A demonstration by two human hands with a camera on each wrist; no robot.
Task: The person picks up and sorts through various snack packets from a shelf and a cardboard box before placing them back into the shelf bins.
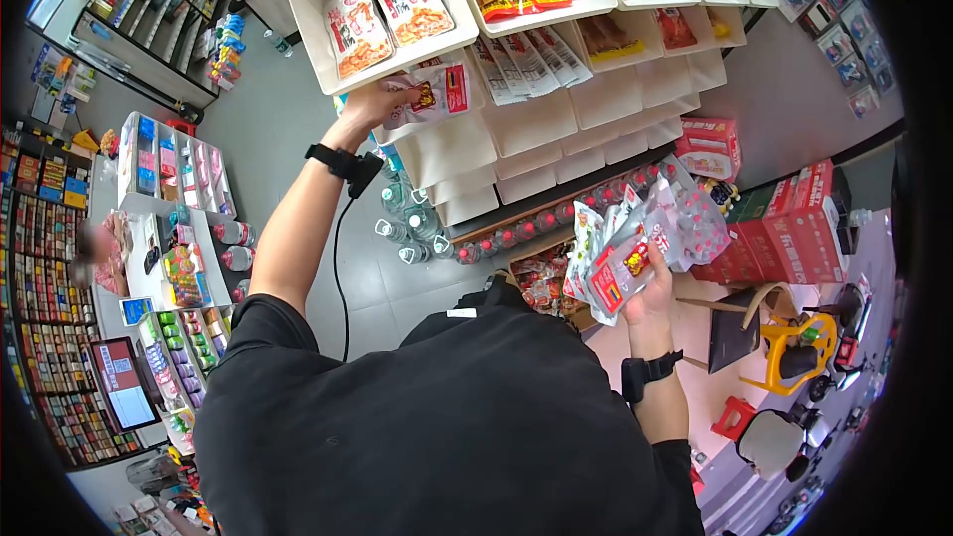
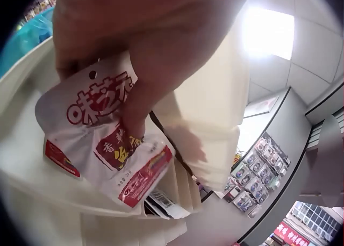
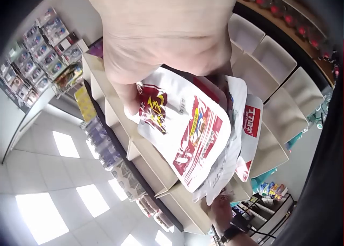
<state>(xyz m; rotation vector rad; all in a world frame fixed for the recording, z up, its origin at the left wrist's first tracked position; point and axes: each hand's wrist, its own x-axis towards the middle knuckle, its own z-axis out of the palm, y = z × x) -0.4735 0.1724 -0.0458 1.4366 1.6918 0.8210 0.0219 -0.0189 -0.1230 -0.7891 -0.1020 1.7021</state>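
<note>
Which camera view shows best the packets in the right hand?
The right wrist view: the packets appear large there, the front one's printing clear. The head view shows them smaller, in the right hand; the left wrist view shows none.

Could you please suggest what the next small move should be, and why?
Perhaps the left hand should lower its pouch into the pale bin and let go: it is held over that bin, and the right hand holds more pouches.
</note>
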